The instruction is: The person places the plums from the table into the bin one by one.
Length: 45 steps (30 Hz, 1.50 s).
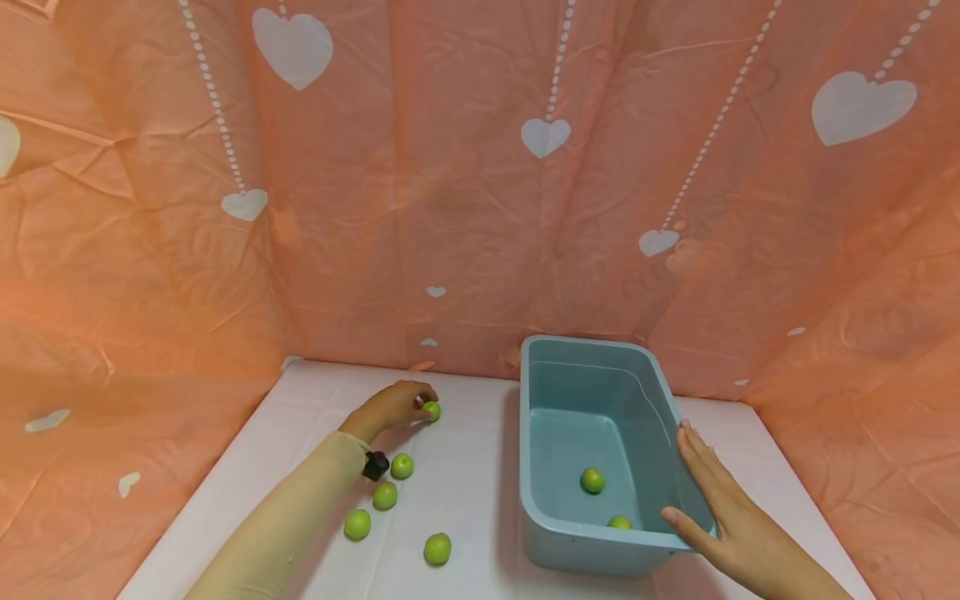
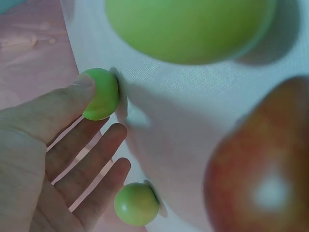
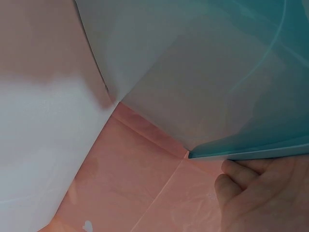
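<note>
My left hand [image 1: 390, 408] reaches to the far side of the table and pinches a small round green fruit [image 1: 431, 411] between thumb and index finger. The left wrist view shows the thumb tip on this fruit [image 2: 102, 94], with the other fingers spread loosely below. A blue-grey plastic tub [image 1: 555, 527] stands right of centre. Over its right rim, near the front corner, lies my right hand [image 1: 738, 533]; its fingers stretch along the rim and its thumb points inward. Two green fruits, one at mid-floor [image 1: 592, 480] and another [image 1: 619, 522] partly hidden by the front wall, lie inside.
Several green fruits lie on the white tabletop [image 1: 480, 467] left of the tub, including one by the left wrist [image 1: 402, 466] and one nearer the front [image 1: 438, 548]. Close to the left wrist camera sits a red-brown blushed fruit [image 2: 265, 169]. An orange heart-patterned sheet [image 1: 465, 208] encloses the table.
</note>
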### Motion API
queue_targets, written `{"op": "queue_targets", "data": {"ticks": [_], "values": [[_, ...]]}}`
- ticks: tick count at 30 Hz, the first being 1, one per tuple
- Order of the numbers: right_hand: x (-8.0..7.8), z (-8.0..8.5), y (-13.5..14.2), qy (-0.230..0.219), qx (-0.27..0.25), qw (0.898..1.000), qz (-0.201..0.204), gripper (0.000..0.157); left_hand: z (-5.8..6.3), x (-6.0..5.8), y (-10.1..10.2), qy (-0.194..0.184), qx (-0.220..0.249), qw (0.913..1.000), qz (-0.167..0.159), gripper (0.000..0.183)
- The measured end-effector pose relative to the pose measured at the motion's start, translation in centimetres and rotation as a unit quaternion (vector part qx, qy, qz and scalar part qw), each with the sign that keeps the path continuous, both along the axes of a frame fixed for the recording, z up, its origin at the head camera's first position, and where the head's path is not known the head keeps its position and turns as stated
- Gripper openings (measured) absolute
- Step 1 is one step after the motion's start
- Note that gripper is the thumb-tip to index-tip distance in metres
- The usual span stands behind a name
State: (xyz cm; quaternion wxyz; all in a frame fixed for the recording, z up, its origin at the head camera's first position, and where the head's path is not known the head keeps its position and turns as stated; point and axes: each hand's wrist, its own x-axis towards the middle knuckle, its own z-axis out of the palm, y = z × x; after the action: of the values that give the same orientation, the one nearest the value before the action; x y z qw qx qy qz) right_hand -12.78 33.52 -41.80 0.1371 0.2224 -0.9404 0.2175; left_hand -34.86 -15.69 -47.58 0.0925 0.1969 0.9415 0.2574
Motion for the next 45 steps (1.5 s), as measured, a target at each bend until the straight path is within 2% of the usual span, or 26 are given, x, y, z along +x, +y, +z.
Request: {"op": "queue_targets", "data": {"ticks": [13,20,25,30,40,45], "values": [[0.1,0.2,-0.2,-0.006,0.004,1.0,-0.001,0.103,0.4,0.2,0.0,0.006,0.017,0.9998,-0.003,0.028],[0.2,0.2,-0.2,0.01,0.008,1.0,0.006,0.103,0.9,0.4,0.3,-0.011,0.024,0.9996,0.013,0.035],[0.3,0.3,-0.3,0.003,0.009,1.0,0.003,0.103,1.2,0.6,0.4,-0.006,0.024,0.9997,0.01,0.035],[0.2,0.3,-0.3,0.0,0.006,1.0,0.003,0.103,1.4,0.7,0.5,0.013,0.029,0.9994,-0.012,0.032],[0.0,0.1,-0.1,0.008,0.002,1.0,0.007,0.104,2.3,0.7,0.9,0.085,0.024,0.9931,-0.078,0.023],[0.0,0.0,-0.1,0.008,0.0,1.0,0.004,0.104,3.2,1.0,1.3,0.093,0.026,0.9919,-0.083,0.022]]}}
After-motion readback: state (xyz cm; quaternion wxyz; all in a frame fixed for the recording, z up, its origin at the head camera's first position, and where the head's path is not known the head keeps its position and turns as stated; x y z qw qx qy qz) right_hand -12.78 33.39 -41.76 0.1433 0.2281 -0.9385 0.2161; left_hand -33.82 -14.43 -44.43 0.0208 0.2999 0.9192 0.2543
